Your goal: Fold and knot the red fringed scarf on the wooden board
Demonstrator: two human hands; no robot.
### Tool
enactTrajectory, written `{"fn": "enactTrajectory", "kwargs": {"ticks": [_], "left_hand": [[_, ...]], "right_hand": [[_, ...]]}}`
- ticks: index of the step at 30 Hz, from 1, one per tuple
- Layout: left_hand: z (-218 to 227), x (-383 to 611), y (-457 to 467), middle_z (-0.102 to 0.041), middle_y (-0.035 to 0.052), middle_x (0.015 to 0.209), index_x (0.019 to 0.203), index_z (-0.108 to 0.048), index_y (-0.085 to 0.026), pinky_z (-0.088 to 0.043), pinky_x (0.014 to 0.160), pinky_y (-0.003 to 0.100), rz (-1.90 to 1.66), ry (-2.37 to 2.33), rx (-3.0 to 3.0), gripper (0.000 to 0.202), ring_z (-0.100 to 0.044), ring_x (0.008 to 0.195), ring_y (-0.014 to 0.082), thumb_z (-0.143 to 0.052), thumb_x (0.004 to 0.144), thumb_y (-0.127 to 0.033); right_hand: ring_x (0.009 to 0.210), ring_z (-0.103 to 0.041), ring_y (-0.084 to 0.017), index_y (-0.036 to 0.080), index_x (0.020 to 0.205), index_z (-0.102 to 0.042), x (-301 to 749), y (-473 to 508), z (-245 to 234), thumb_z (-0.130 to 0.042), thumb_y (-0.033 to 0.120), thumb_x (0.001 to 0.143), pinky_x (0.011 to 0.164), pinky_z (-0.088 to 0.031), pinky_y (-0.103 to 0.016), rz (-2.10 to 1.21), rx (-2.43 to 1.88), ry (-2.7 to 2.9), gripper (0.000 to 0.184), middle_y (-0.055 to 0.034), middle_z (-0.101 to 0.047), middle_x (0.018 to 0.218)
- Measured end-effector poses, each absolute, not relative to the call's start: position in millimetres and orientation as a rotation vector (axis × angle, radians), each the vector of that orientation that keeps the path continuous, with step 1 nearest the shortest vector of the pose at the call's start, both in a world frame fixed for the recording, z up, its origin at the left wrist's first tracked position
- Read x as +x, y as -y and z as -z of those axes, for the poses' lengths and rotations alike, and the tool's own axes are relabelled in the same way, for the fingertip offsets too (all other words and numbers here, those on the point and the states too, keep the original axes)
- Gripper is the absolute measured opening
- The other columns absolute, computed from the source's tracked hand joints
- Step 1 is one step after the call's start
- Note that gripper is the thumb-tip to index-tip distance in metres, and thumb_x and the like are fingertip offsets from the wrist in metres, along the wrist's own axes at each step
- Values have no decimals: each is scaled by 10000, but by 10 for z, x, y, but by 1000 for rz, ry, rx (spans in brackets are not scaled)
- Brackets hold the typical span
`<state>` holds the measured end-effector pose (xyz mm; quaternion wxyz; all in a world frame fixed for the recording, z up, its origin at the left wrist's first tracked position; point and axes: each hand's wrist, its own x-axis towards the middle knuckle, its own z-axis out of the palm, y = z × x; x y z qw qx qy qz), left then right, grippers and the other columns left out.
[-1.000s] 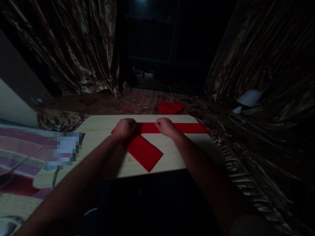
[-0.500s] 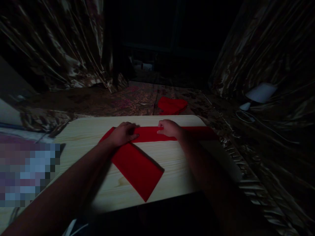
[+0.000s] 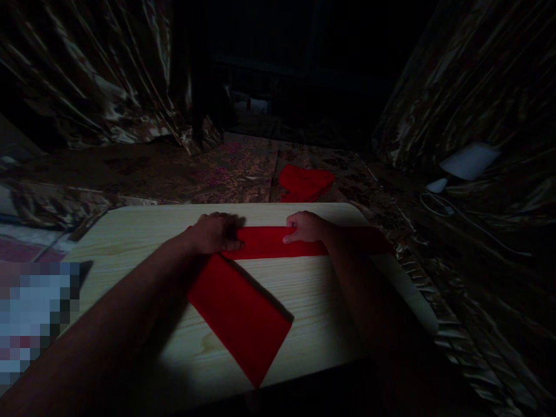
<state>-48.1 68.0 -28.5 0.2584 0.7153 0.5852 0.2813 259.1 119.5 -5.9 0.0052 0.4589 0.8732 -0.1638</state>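
A long, flat strip of red cloth [image 3: 263, 242] lies across the light wooden table, its right end reaching past the table's right edge. At the left it turns at a fold, and a wide flap [image 3: 243, 315] slants toward me and to the right. My left hand [image 3: 214, 233] is on that fold, its fingers curled over the strip, hiding the corner. Farther right, my right hand [image 3: 307, 227] pinches the strip near its far edge, thumb and fingers bent. Between both hands the cloth lies flat.
The table [image 3: 334, 301] has rounded far corners. Behind it a crumpled red cloth [image 3: 304, 180] rests on a patterned cover [image 3: 243, 156]. A white lamp [image 3: 469, 161] with a cord stands at the right. Shiny curtains [image 3: 130, 75] hang on both sides. The room is dim.
The view has shifted slightly, so the table and flap appear a little larger and lower. Both hands keep nearly the same places on the red cloth.
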Motion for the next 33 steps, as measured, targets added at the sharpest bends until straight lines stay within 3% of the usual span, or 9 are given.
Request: {"fn": "enactTrajectory", "kwargs": {"ticks": [3,6,9,13,20,27,33], "left_hand": [[248,-481,-708,-722,69,835,828,-737,-239,-488,743,303,-800,-1465,1782,339,-680,865,292,-856,605,-465],[212,-466,-701,-704,33,708,721,-722,-246,-460,659,282,-720,-1461,1659,260,-638,719,252,-866,580,-411],[195,-447,-694,-695,36,706,728,-731,-243,-446,691,290,-743,-1536,1632,155,-620,739,255,-826,635,-324],[196,-452,-689,-639,31,658,746,-709,-237,-430,700,301,-681,-1600,1750,117,-578,694,237,-771,719,-331],[165,-479,-672,-648,35,684,750,-692,-236,-415,708,294,-679,-1507,1807,123,-572,701,223,-773,721,-324],[150,-568,-666,-670,65,715,825,-713,-240,-440,747,323,-571,-1604,1976,208,-640,784,279,-748,721,-417],[51,-621,-651,-719,75,894,1000,-664,-205,-448,719,311,-273,-1577,2189,416,-636,794,235,-482,884,-561]], "right_hand": [[766,-584,-148,185,899,-731,2602,-1187,30,-785,371,782,638,-330,-237,493,1411,-2752,227,-16,-714,886],[773,-581,-144,179,902,-726,2618,-1191,0,-721,317,846,654,-334,-233,482,1392,-2775,149,-22,-712,889],[772,-582,-145,169,927,-716,2634,-1201,-19,-663,292,888,657,-341,-235,525,1412,-2769,140,-31,-713,898],[787,-585,-159,150,995,-710,2646,-1208,-14,-595,280,922,679,-364,-255,594,1440,-2758,188,-52,-720,930],[790,-606,-157,154,990,-721,2687,-1201,-44,-669,275,855,707,-403,-251,745,1419,-2745,188,-33,-723,909],[706,-582,-138,146,877,-708,2924,-1309,-56,-622,248,833,649,-393,-236,864,1457,-2653,141,-8,-694,788],[645,-508,-125,153,863,-658,3029,-1362,-29,-559,290,874,596,-348,-233,927,1429,-2718,169,-3,-642,751]]}}
